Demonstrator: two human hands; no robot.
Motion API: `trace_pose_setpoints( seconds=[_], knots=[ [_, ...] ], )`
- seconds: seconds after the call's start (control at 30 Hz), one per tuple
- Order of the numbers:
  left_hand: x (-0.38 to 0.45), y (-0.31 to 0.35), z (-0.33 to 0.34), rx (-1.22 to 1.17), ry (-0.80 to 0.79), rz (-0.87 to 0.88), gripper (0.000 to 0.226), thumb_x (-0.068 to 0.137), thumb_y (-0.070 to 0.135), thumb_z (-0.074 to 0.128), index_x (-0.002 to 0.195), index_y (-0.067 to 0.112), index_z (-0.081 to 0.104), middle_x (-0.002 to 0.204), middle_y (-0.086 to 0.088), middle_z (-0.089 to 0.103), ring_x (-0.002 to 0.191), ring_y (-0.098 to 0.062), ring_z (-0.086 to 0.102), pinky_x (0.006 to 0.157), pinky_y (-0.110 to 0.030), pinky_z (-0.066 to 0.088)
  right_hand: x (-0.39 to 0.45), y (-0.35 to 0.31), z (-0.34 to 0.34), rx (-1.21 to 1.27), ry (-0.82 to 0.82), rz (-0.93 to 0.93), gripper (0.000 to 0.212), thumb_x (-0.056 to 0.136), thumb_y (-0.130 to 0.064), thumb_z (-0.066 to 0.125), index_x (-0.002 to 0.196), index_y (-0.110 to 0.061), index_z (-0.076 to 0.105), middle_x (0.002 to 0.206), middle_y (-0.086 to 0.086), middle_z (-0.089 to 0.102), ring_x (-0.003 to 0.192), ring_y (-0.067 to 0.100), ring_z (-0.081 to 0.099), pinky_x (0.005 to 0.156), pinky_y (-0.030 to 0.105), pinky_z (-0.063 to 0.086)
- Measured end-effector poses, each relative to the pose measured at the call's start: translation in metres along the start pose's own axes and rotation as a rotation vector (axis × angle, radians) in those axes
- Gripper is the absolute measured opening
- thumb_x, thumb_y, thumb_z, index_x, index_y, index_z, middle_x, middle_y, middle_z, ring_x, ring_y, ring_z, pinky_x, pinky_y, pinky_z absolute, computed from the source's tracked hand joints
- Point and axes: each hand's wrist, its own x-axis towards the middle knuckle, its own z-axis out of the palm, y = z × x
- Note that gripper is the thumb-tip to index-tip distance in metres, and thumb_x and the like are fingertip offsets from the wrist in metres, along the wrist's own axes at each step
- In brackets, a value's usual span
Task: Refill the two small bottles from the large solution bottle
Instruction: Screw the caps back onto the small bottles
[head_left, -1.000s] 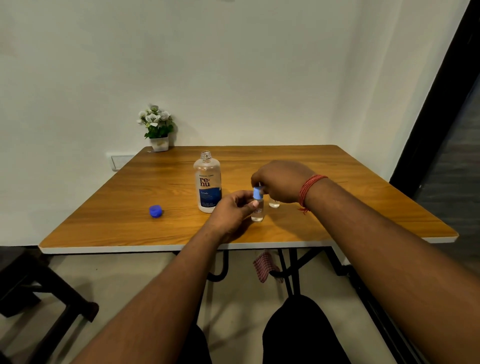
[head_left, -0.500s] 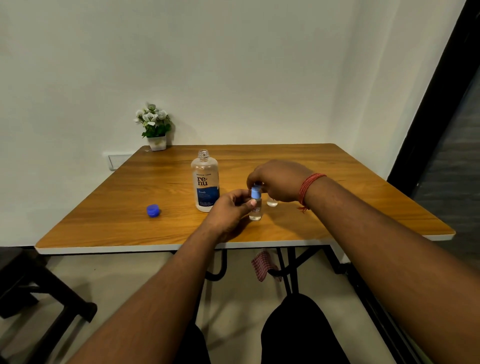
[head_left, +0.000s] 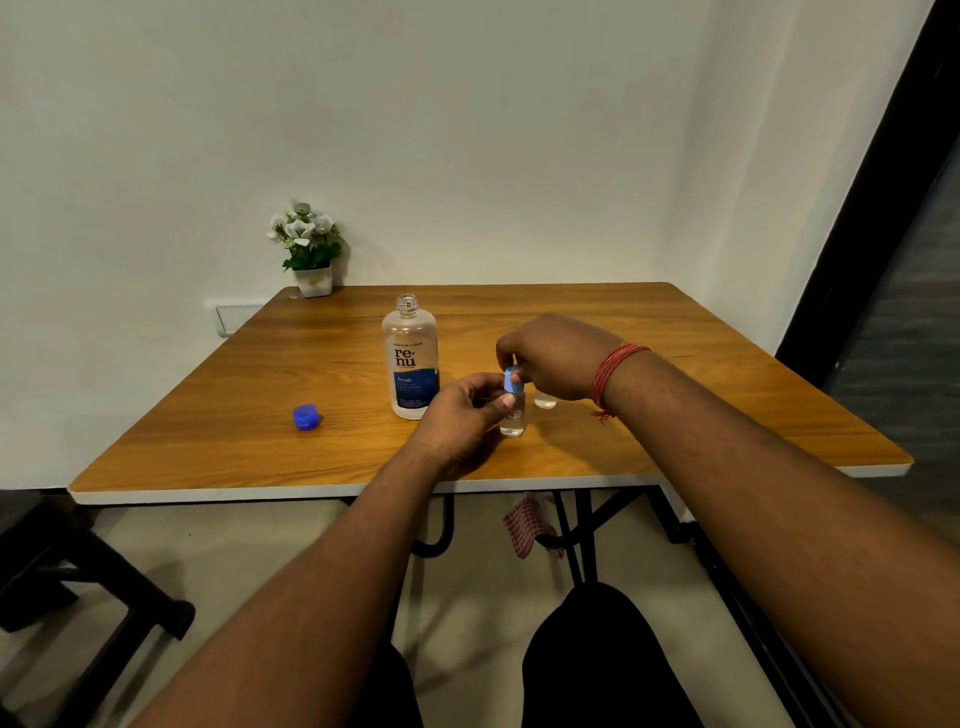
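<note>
The large solution bottle (head_left: 410, 358) stands uncapped near the middle of the wooden table (head_left: 701, 374), its blue cap (head_left: 305, 417) lying off to the left. My left hand (head_left: 462, 415) grips a small clear bottle (head_left: 512, 418) standing on the table just right of the large bottle. My right hand (head_left: 550, 356) pinches the light blue cap (head_left: 513, 378) on top of that small bottle. Behind it, a second small bottle (head_left: 545, 400) stands mostly hidden under my right hand.
A small white pot of flowers (head_left: 307, 249) sits at the table's back left corner by the wall. A dark stool (head_left: 78, 587) stands on the floor at the left. My knees are below the table's front edge (head_left: 260, 493).
Both hands stay on the small bottle and its cap, with only slight finger shifts at the cap. The other bottles and the loose cap have not moved.
</note>
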Motion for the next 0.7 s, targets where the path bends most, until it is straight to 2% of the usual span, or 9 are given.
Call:
trace_pose_setpoints(
  seconds=[0.1, 0.2, 0.3, 0.4, 0.53, 0.63, 0.7],
  knots=[
    [0.001, 0.000, 0.000, 0.092, 0.027, 0.025, 0.028, 0.096, 0.015, 0.062, 0.116, 0.035, 0.066, 0.118, 0.005, 0.070, 0.113, -0.015, 0.065, 0.104, -0.048, 0.049, -0.001, -0.003, 0.004, 0.013, 0.042, 0.017, 0.013, 0.095, -0.018, 0.057, 0.107, -0.018, 0.062, 0.103, 0.006, 0.063, 0.090, 0.022, 0.058, 0.074, 0.034, 0.050],
    [0.000, 0.000, 0.001, 0.145, 0.023, 0.053, 0.032, 0.097, 0.016, 0.061, 0.125, 0.031, 0.065, 0.120, 0.006, 0.070, 0.115, -0.014, 0.064, 0.106, -0.048, 0.047, -0.003, -0.005, 0.008, 0.023, 0.085, 0.045, 0.013, 0.094, -0.018, 0.058, 0.107, -0.017, 0.060, 0.101, 0.007, 0.062, 0.088, 0.022, 0.057, 0.069, 0.031, 0.045],
    [-0.002, 0.002, 0.002, 0.168, 0.027, 0.063, 0.035, 0.099, 0.016, 0.058, 0.133, 0.024, 0.061, 0.123, 0.004, 0.069, 0.116, -0.013, 0.063, 0.107, -0.047, 0.046, -0.003, -0.008, 0.013, 0.025, 0.133, 0.069, 0.014, 0.094, -0.017, 0.059, 0.107, -0.017, 0.059, 0.101, 0.007, 0.061, 0.089, 0.022, 0.056, 0.070, 0.032, 0.045],
    [-0.001, 0.001, 0.003, 0.204, 0.042, 0.068, 0.035, 0.099, 0.018, 0.058, 0.133, 0.026, 0.060, 0.123, 0.005, 0.069, 0.116, -0.014, 0.063, 0.107, -0.048, 0.046, -0.005, -0.006, 0.023, 0.085, 0.195, 0.085, 0.014, 0.093, -0.017, 0.058, 0.107, -0.017, 0.061, 0.104, 0.006, 0.064, 0.090, 0.023, 0.058, 0.074, 0.035, 0.050],
    [0.004, 0.003, 0.008, 0.230, 0.100, 0.102, 0.037, 0.100, 0.020, 0.057, 0.136, 0.024, 0.059, 0.124, 0.004, 0.068, 0.114, -0.013, 0.062, 0.105, -0.046, 0.048, -0.016, 0.008, 0.043, 0.365, 0.369, 0.216, 0.027, 0.096, -0.019, 0.059, 0.123, -0.017, 0.059, 0.111, 0.007, 0.067, 0.097, 0.023, 0.062, 0.081, 0.036, 0.053],
    [0.010, 0.007, 0.012, 0.216, 0.156, 0.095, 0.041, 0.101, 0.019, 0.055, 0.142, 0.021, 0.053, 0.135, 0.002, 0.061, 0.112, -0.009, 0.058, 0.100, -0.034, 0.049, -0.026, 0.018, 0.063, 0.594, 0.571, 0.394, 0.011, 0.098, -0.014, 0.054, 0.107, -0.014, 0.060, 0.098, 0.007, 0.068, 0.085, 0.020, 0.063, 0.071, 0.032, 0.051],
    [0.015, 0.010, 0.013, 0.240, 0.169, 0.099, 0.042, 0.102, 0.019, 0.054, 0.144, 0.020, 0.051, 0.138, 0.001, 0.059, 0.109, -0.007, 0.055, 0.092, -0.027, 0.045, -0.029, 0.025, 0.078, 0.696, 0.598, 0.508, 0.008, 0.098, -0.012, 0.052, 0.103, -0.014, 0.057, 0.093, 0.007, 0.066, 0.082, 0.021, 0.062, 0.065, 0.030, 0.047]
  ],
)
